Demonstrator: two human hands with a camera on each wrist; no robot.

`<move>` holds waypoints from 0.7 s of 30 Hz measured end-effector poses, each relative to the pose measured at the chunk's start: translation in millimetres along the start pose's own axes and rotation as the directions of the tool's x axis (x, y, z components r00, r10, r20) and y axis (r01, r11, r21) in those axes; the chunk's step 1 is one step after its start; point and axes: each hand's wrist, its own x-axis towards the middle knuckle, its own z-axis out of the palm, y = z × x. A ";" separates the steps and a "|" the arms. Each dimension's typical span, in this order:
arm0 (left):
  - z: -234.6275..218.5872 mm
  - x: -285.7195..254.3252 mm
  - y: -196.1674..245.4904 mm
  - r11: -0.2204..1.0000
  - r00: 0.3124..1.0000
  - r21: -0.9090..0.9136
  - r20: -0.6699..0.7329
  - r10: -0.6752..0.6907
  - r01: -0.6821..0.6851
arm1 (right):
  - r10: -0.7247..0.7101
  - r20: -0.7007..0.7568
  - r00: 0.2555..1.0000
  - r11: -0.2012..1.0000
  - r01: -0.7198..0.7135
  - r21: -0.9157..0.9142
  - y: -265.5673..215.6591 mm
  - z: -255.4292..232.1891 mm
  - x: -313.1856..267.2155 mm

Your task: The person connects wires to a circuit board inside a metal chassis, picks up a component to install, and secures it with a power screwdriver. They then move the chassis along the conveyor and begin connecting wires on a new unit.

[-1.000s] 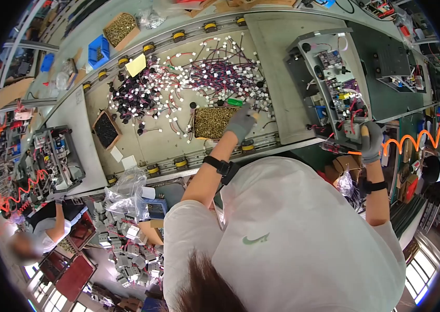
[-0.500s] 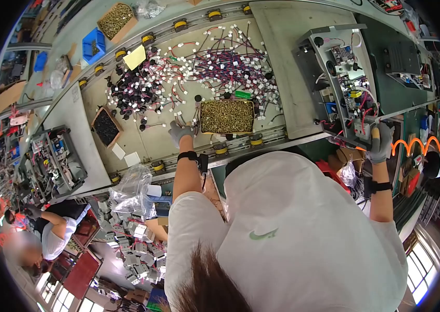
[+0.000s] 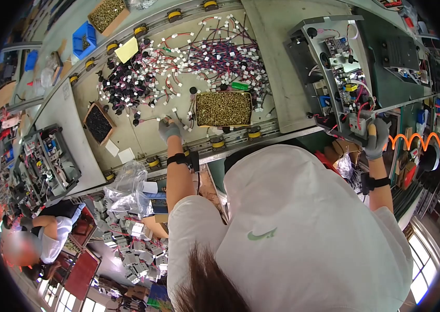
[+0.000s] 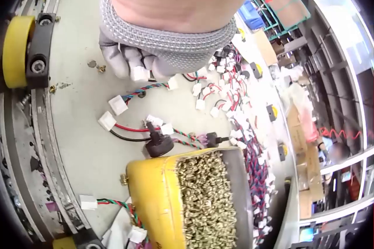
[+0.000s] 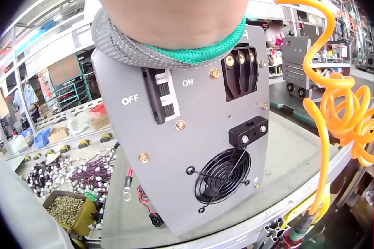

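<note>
Low over the bench, my gloved left hand [image 3: 168,131] has its fingers curled at a small white wire connector [image 4: 140,74], pinched at the fingertips. Just beside it lie a cable with blue and green wires [image 4: 143,89] and a round black part [image 4: 158,144] on red and black wires. A box of brass-coloured fasteners [image 3: 224,108] stands to the right of this hand. My gloved right hand [image 3: 376,139] grips the edge of a grey machine housing [image 5: 193,109] marked ON and OFF; its fingers are hidden in the right wrist view. Circuit boards [image 3: 339,47] show inside the housing.
Loose wire harnesses [image 3: 220,57] spread across the far bench, with black-ended ones [image 3: 121,88] at left. A box of black parts [image 3: 99,123] stands left. A roller rail [image 3: 217,141] runs along the near edge. An orange coiled hose [image 5: 327,79] hangs beside the housing.
My left hand has moved left from the fastener box to the connector on the bench, and its fingers have curled there. The right hand stays at the housing.
</note>
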 end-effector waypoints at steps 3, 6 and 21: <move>5.5 -2.1 -10.4 0.982 0.987 0.178 -0.130 0.094 -0.070 | 0.085 -0.005 0.996 0.990 -0.084 0.110 -3.3 -0.1 0.6; 2.3 -23.9 7.0 0.975 0.994 0.198 -0.026 0.110 -0.103 | 0.076 -0.029 0.997 0.994 -0.073 0.087 -9.3 1.4 4.8; 6.1 0.9 55.5 0.636 0.959 0.755 0.271 -0.079 -0.161 | 0.164 0.019 0.986 0.973 -0.165 0.159 -13.6 -4.9 12.5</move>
